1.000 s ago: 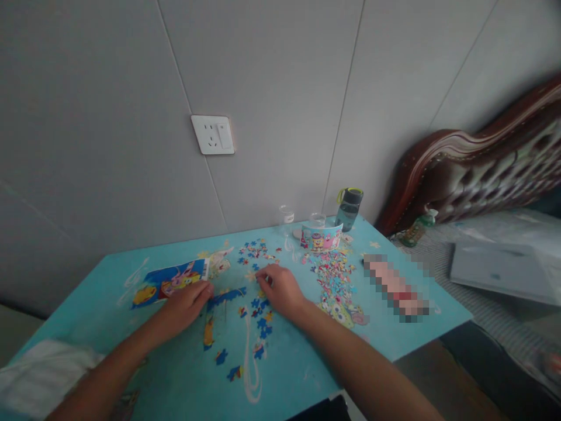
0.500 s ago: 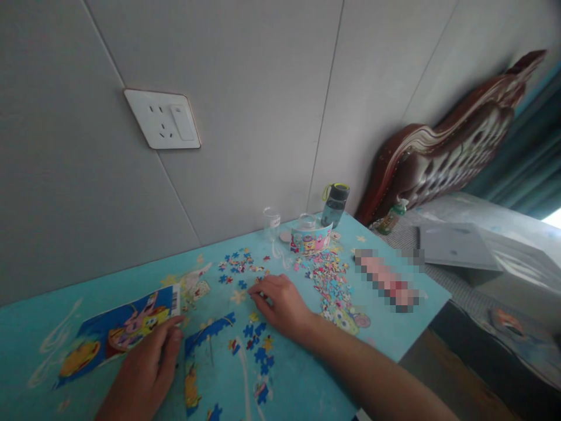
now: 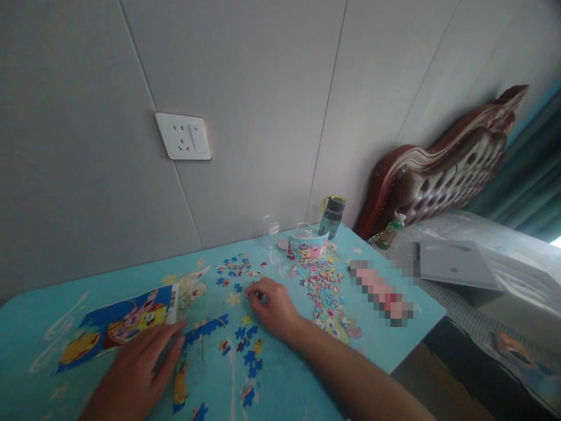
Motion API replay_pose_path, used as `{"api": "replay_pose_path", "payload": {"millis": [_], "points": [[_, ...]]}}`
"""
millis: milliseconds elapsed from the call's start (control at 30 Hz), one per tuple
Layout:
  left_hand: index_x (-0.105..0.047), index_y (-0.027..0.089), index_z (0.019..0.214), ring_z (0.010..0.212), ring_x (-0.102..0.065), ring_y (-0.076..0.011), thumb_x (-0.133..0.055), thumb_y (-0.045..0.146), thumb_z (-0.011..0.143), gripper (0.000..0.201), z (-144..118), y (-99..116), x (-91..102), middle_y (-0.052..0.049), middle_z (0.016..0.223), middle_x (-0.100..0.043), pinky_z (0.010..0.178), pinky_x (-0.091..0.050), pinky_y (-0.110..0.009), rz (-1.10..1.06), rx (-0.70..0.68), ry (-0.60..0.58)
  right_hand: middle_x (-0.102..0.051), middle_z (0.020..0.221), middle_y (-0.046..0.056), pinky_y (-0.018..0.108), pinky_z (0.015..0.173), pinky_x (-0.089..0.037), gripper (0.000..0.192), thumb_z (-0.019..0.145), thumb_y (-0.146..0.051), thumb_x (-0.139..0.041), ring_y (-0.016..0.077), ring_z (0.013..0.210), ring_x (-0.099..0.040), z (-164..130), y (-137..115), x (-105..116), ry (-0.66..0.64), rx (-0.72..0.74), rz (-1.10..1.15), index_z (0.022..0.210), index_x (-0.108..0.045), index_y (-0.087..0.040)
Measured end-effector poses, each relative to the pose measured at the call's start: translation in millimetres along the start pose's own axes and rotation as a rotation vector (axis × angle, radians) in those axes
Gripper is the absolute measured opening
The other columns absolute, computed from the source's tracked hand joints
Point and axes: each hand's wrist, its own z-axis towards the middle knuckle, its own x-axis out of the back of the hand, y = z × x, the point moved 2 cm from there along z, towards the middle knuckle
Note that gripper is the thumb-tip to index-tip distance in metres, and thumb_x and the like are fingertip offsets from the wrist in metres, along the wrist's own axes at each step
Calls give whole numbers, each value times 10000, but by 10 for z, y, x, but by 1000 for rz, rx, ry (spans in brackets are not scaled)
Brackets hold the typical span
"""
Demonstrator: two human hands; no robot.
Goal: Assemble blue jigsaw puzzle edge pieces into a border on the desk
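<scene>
My left hand (image 3: 135, 368) lies flat on the turquoise table (image 3: 394, 342), fingertips touching the near edge of a cartoon picture card (image 3: 118, 321). My right hand (image 3: 274, 304) rests among loose blue puzzle pieces (image 3: 248, 345), fingers curled over a small piece; the piece itself is hard to see. A strip of joined blue pieces (image 3: 205, 327) lies between the hands. A pile of colourful pieces (image 3: 322, 280) spreads right of my right hand. More pieces (image 3: 236, 268) lie farther back.
A cartoon-printed paper tub (image 3: 307, 248), two clear cups (image 3: 271, 224) and a dark bottle (image 3: 332, 216) stand at the back by the wall. A wall socket (image 3: 184, 136) is above. A bed with a padded headboard (image 3: 442, 169) and a flat grey box (image 3: 456, 265) are to the right.
The view swung left and tilted. My left hand slid back from the card's right end to its near edge. My right hand stayed among the blue pieces.
</scene>
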Motion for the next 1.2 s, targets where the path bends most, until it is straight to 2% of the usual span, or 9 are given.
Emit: {"api": "replay_pose_path", "payload": {"millis": [133, 267, 400, 467, 567, 667, 833, 1033, 1200], "points": [[-594, 300, 1202, 1121, -608, -291, -508, 446, 949, 305, -12, 92, 40, -46, 1190, -658, 1015, -448, -494, -12, -28, 20, -717, 935, 39, 312, 880, -502, 192, 907, -174, -590, 171, 893, -650, -15, -35, 19, -3, 13, 33, 1042, -715, -227], [-606, 276, 1202, 1084, -596, -259, -549, 321, 946, 266, 11, 368, 254, -52, 1133, -665, 1015, -433, -455, -4, -152, 55, -731, 949, 50, 328, 902, -499, 180, 913, -198, -583, 184, 930, -657, -35, -66, 42, 22, 11, 82, 1005, -736, -222], [-619, 233, 1187, 982, -604, -224, -515, 173, 947, 268, 70, 623, 442, -58, 1020, -674, 956, -449, -424, -15, -251, 65, -755, 1006, 75, 361, 843, -532, 200, 909, -263, -587, 208, 882, -685, -5, -20, 47, 29, -60, 142, 996, -762, -221], [-618, 211, 1179, 933, -604, -214, -501, 155, 949, 264, 87, 697, 481, -63, 984, -669, 929, -455, -422, -28, -251, 65, -766, 1015, 87, 381, 806, -549, 232, 911, -305, -578, 230, 872, -700, 12, 15, 55, 36, -108, 155, 1006, -773, -222], [-617, 197, 1169, 931, -594, -221, -487, 146, 953, 257, 87, 775, 488, -70, 965, -664, 886, -458, -419, -54, -266, 55, -773, 1033, 87, 421, 851, -548, 265, 901, -349, -582, 259, 928, -708, 12, 58, 69, 41, -179, 162, 1026, -781, -227], [-629, 193, 1136, 938, -582, -228, -490, 159, 958, 229, 88, 815, 480, -76, 965, -662, 869, -454, -427, -63, -272, 33, -775, 1036, 79, 428, 882, -548, 293, 879, -384, -611, 256, 922, -715, -6, 86, 53, 23, -228, 178, 1054, -778, -219], [-638, 207, 1102, 914, -580, -219, -482, 166, 961, 214, 113, 782, 465, -65, 939, -656, 860, -456, -414, -100, -210, 14, -786, 934, 81, 396, 789, -582, 356, 877, -416, -610, 237, 781, -729, -14, 102, 13, -19, -268, 219, 1084, -767, -173], [-626, 206, 1090, 910, -572, -217, -464, 176, 972, 203, 122, 732, 404, -63, 930, -646, 855, -454, -412, -118, -174, -9, -783, 894, 69, 424, 876, -560, 352, 898, -391, -593, 250, 869, -723, -1, 15, 56, -30, -237, 240, 1141, -746, -187], [-625, 207, 1109, 914, -569, -218, -465, 179, 974, 212, 124, 715, 398, -65, 943, -646, 857, -463, -424, -102, -155, -29, -784, 955, 70, 451, 898, -567, 341, 893, -398, -608, 256, 895, -733, -23, -1, 40, -50, -257, 287, 1149, -742, -217]]}}
